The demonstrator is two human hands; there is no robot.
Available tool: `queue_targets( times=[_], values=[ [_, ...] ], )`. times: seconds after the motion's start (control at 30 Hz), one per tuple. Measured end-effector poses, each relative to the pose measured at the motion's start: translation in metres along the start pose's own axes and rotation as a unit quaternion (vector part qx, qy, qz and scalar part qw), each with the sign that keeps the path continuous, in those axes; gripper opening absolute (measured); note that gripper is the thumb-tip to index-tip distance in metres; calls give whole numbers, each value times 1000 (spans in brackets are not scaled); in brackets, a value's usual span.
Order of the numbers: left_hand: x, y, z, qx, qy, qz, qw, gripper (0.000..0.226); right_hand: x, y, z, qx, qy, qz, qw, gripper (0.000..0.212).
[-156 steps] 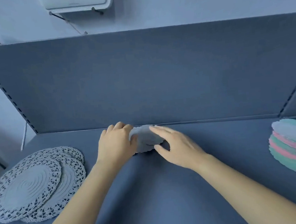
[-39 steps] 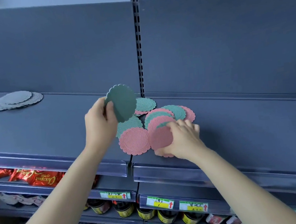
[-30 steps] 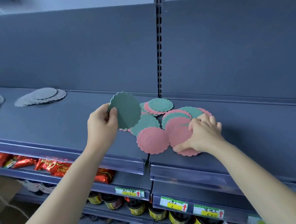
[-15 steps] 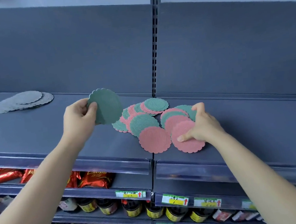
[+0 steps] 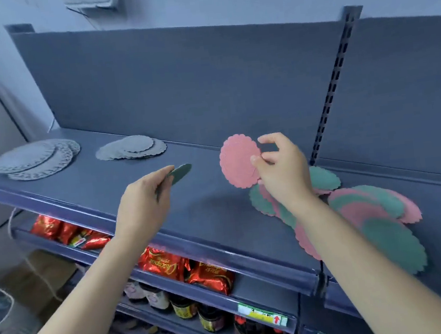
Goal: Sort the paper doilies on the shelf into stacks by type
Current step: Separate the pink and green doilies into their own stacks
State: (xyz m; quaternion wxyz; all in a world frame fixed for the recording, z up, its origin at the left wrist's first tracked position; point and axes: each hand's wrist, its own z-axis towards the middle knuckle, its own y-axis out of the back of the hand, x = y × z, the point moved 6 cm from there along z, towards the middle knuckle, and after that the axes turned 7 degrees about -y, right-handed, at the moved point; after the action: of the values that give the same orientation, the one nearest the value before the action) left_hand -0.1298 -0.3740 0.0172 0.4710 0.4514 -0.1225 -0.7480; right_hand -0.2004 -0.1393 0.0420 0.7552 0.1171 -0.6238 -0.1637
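- My left hand (image 5: 141, 202) is pinching a green doily (image 5: 180, 172) between thumb and fingers, holding it almost flat above the middle of the shelf (image 5: 101, 179).
- My right hand (image 5: 282, 171) is pinching a pink doily (image 5: 239, 160) by its right edge, holding it upright above the shelf.
- The pile (image 5: 376, 210) of pink and green doilies is lying spread out on the right, partly under my right forearm.
- A grey lace stack (image 5: 36, 161) is sitting at the far left, with a grey scalloped stack (image 5: 132, 150) just right of it.
- Red snack bags (image 5: 164, 262) are lying one level down.
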Motion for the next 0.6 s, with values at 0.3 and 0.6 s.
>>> queue_targets(
  times=[0.3, 0.6],
  values=[
    [153, 67, 74, 22, -35, 159, 986, 26, 48, -170, 19, -30, 54, -85, 994, 22],
    [220, 42, 79, 295, -100, 128, 941, 49, 72, -260, 5, -99, 284, -318, 899, 32]
  ],
)
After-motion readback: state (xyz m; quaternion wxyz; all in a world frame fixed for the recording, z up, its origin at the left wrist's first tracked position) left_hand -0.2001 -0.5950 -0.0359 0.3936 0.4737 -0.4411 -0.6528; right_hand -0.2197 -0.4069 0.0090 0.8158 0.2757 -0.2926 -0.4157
